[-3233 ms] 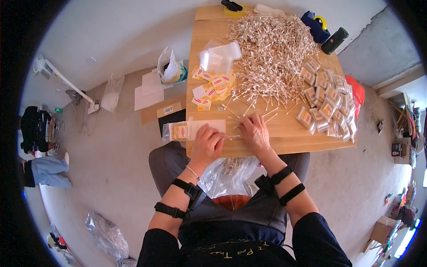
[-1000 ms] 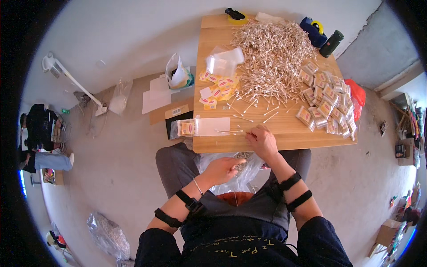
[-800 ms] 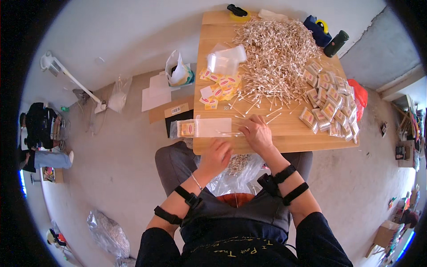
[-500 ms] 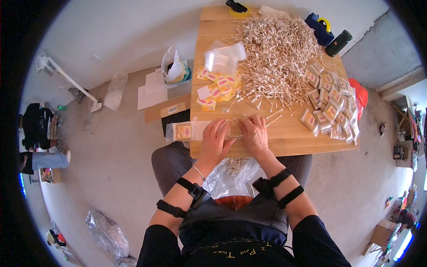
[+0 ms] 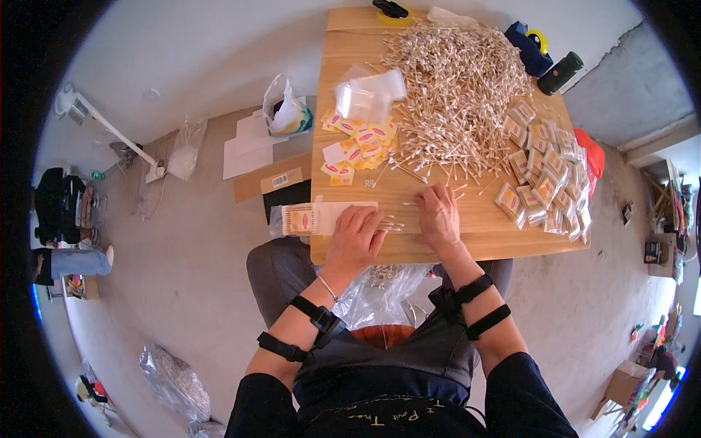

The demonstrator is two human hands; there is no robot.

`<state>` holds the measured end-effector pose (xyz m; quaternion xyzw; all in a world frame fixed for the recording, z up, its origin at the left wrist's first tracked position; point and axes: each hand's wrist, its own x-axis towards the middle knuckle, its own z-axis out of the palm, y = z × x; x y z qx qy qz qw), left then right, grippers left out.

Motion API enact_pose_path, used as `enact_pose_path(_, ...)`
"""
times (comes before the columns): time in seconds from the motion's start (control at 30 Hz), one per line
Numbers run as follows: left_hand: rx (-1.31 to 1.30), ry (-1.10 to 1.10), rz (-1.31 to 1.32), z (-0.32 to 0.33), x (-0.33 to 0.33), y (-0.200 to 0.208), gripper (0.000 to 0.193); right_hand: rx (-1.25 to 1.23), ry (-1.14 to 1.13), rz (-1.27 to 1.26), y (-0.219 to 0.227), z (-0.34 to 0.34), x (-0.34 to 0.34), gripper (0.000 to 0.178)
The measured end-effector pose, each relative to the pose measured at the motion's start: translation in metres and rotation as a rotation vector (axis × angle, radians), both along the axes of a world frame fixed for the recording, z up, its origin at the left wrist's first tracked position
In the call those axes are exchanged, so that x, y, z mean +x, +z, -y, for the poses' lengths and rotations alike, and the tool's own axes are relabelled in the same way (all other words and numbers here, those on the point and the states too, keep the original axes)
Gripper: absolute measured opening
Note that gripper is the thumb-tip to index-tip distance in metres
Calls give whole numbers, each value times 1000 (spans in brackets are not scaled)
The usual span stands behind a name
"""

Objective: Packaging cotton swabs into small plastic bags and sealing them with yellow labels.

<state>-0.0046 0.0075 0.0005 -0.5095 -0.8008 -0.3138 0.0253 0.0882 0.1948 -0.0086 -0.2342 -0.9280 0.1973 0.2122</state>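
Near the table's front edge, my left hand (image 5: 355, 235) is closed round a small bunch of cotton swabs (image 5: 394, 225), whose white tips poke out to the right. Under that hand lies a pale card strip (image 5: 332, 213). A clear pack of cotton swabs (image 5: 299, 219) with a yellow label adjoins the strip on the left. To the right, apart from the bunch, my right hand (image 5: 439, 221) rests with fingers curled down at the wood, beside a few loose swabs. Whatever its fingertips pinch is hidden.
A large heap of loose cotton swabs (image 5: 456, 87) covers the table's far middle. Filled packs (image 5: 544, 175) pile up at right. Yellow labels (image 5: 361, 146) and clear bags (image 5: 365, 97) lie at left. A dark cylinder (image 5: 561, 73) stands at the back right corner.
My right hand has moved right and slightly away from my left hand. The swab bunch now stays in my left hand alone, its tips showing.
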Motion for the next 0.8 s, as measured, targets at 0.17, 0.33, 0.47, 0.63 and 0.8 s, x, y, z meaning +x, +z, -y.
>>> enact_pose_path(0.17,82,-21,38,-2,0,-1,30,22,124,-32,-11,19,-20,16)
enact_pose_path(0.33,94,5,61,2,2,-1,30,-121,146,-70,10,31,-48,19)
enact_pose_path(0.47,92,-1,51,1,2,-1,30,202,174,-16,17,13,-61,22)
enact_pose_path(0.63,74,35,50,1,3,-1,40,359,239,9,21,20,-59,17)
enact_pose_path(0.8,72,116,51,-3,5,-6,67,172,223,129,7,50,-41,31)
